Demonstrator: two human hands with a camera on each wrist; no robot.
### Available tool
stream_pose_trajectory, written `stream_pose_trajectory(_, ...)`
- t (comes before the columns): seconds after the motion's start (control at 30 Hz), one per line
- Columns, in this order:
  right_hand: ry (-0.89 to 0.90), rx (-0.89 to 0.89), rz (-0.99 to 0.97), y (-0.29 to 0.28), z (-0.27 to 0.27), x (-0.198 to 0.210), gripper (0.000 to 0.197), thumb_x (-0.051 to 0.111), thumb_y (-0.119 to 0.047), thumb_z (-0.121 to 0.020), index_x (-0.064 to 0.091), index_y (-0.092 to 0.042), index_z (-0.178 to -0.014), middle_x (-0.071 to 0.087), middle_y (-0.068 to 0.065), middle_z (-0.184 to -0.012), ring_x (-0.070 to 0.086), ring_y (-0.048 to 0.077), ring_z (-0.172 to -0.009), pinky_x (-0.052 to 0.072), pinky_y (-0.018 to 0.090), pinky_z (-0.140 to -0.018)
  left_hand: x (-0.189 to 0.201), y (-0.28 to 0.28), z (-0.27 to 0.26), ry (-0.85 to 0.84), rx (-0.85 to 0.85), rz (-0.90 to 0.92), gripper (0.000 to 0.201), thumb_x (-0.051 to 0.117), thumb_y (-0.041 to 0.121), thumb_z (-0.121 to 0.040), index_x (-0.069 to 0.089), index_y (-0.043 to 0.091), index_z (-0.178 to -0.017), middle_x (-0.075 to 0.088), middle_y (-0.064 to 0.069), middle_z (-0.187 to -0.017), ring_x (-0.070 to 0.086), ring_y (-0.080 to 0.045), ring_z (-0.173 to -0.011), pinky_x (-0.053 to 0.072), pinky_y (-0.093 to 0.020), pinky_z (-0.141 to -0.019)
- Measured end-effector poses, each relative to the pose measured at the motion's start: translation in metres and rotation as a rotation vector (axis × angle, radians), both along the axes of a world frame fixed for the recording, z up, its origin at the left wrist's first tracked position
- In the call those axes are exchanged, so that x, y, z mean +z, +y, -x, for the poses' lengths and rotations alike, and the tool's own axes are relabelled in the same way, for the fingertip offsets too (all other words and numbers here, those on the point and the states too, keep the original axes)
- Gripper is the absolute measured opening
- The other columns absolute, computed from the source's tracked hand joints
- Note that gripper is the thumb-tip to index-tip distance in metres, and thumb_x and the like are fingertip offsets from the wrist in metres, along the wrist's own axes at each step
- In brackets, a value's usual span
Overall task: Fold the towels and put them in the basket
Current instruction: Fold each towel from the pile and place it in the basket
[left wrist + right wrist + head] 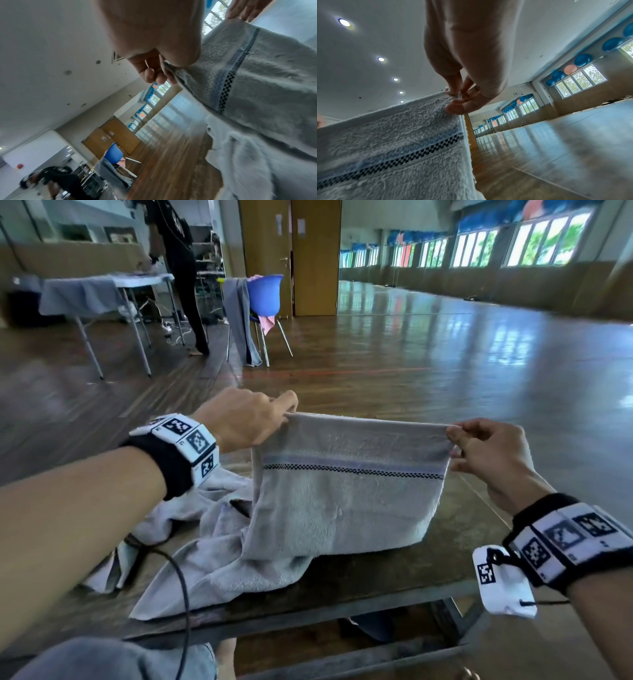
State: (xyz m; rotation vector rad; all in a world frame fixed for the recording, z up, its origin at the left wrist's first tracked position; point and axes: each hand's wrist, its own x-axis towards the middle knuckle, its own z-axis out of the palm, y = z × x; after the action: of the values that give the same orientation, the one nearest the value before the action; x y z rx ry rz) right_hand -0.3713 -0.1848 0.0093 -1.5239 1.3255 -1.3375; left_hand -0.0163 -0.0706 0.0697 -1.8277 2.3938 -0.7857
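Observation:
A pale grey towel (346, 501) with a blue stripe and a black checked band hangs stretched above the dark table (394, 580). My left hand (274, 414) pinches its upper left corner. My right hand (460, 440) pinches the upper right corner. The towel's lower part trails onto the table among more crumpled grey towel cloth (191, 556). In the left wrist view the towel (257, 75) runs off from my left hand (163, 73), whose fingers curl round the corner. The right wrist view shows the thumb and fingers of my right hand (458, 100) pinching the towel (402, 135) at its edge. No basket is in view.
A black cable (181, 594) crosses the table's near left. A blue chair (263, 299) draped with grey cloth stands across the wooden floor. Behind it, a white folding table (113, 289) has a person in black (181, 268) beside it. Open floor lies to the right.

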Motion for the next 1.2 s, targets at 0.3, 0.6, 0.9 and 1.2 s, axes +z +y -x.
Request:
stream_pose_trajectory(0.3, -0.124, 0.082, 0.047, -0.01, -0.011, 0.082, 0.01, 0.071, -0.006, -0.093, 0.069, -0.009, -0.084, 0.069, 0.008, -0.085, 0.075, 0.016, -0.063, 0.062, 0.031, -0.059, 0.063, -0.012, -0.02, 0.193, -0.095, 0.009, 0.011, 0.038, 0.021, -0.091, 0.046, 0.019, -0.099, 0.061, -0.004, -0.091, 0.06, -0.03, -0.072, 0.051, -0.048, -0.066)
stream_pose_trajectory(0.6, -0.104, 0.079, 0.028, 0.002, 0.002, 0.077, 0.012, 0.068, -0.003, -0.094, 0.068, -0.008, -0.083, 0.067, 0.01, -0.086, 0.072, 0.012, -0.057, 0.063, 0.031, -0.057, 0.056, 0.008, -0.017, 0.344, -0.084, -0.145, 0.023, 0.029, 0.042, -0.103, 0.038, 0.022, -0.097, 0.066, 0.0, -0.085, 0.064, -0.02, -0.068, 0.05, -0.037, -0.062)
stream_pose_trajectory(0.9, -0.058, 0.054, -0.055, 0.002, 0.006, 0.082, 0.009, 0.07, -0.002, -0.092, 0.068, -0.005, -0.084, 0.067, 0.012, -0.091, 0.073, 0.015, -0.058, 0.064, 0.03, -0.059, 0.071, 0.013, -0.009, 0.657, -0.079, -0.024, 0.018, 0.083, 0.023, -0.079, 0.072, 0.01, -0.084, 0.069, 0.0, -0.071, 0.063, -0.007, -0.062, 0.049, -0.021, -0.061)
stream_pose_trajectory(1.2, -0.136, 0.038, 0.181, -0.014, -0.003, 0.111, 0.018, 0.068, -0.003, -0.095, 0.069, -0.017, -0.084, 0.069, 0.001, -0.095, 0.069, 0.016, -0.096, 0.058, 0.018, -0.077, 0.101, -0.004, -0.003, 0.595, -0.105, 0.281, 0.014, 0.07, 0.014, -0.091, 0.078, 0.002, -0.094, 0.069, -0.006, -0.068, 0.059, -0.016, -0.057, 0.042, -0.026, -0.062)
